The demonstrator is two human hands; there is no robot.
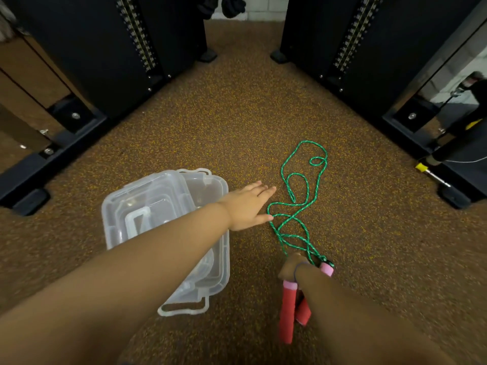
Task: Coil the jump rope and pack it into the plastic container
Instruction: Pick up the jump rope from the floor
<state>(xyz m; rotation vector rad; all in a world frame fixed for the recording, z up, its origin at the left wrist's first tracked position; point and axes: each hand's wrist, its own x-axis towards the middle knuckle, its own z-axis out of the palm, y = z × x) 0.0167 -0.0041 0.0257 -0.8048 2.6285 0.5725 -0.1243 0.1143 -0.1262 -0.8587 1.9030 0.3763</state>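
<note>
Rubber floor (237, 114); rope (282, 234) looped at one o'clock. Left hand (246, 206) reached straight-fingered; right hand (291, 267) clamped handles (287, 312). Tugging could knot it.

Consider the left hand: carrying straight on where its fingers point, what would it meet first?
Probably the jump rope's green cord, lying in loose loops on the floor just beyond the straight fingers of the left hand; the hand's height is unclear.
</note>
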